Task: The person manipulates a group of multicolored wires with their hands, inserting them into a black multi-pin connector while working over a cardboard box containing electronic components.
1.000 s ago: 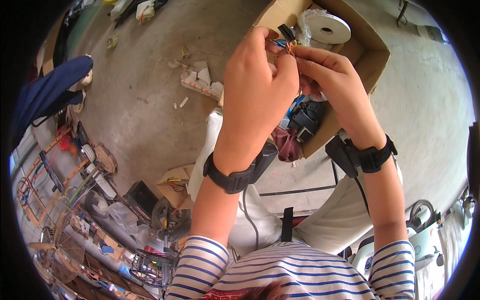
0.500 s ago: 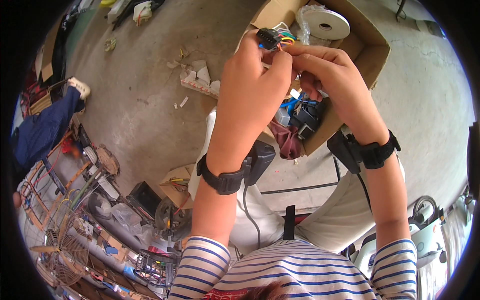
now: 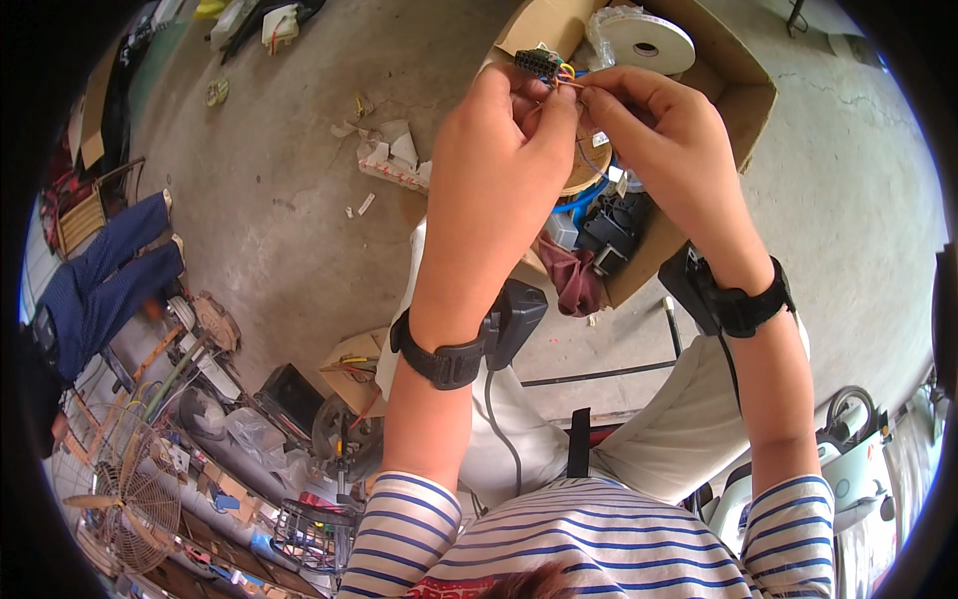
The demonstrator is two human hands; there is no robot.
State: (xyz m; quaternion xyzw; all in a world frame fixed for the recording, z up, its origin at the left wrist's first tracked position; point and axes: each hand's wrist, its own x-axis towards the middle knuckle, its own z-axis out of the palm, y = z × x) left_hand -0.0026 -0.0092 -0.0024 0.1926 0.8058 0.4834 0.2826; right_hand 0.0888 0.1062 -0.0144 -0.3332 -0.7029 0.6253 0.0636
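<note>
My left hand (image 3: 509,140) is closed around a black multi-pin wire connector (image 3: 539,64), whose dark housing sticks up past the fingers. Coloured wires (image 3: 566,72), yellow and red among them, come out of its right side. Thumb and forefinger of my right hand (image 3: 654,125) pinch a thin orange wire (image 3: 572,85) close beside the connector. Both hands are raised over an open cardboard box (image 3: 743,125). The far ends of the wires are hidden behind my fingers.
In the box are a white reel (image 3: 644,45), a wooden spool (image 3: 589,165), black plastic parts (image 3: 614,225) and a maroon cloth (image 3: 572,278). Torn packaging (image 3: 394,155) lies on the floor. At left are a person's dark trousers (image 3: 110,270) and a standing fan (image 3: 122,499).
My right hand has drawn slightly right and its pinch on the orange wire now shows. The connector has tilted a little. At left, the other person's legs have shifted.
</note>
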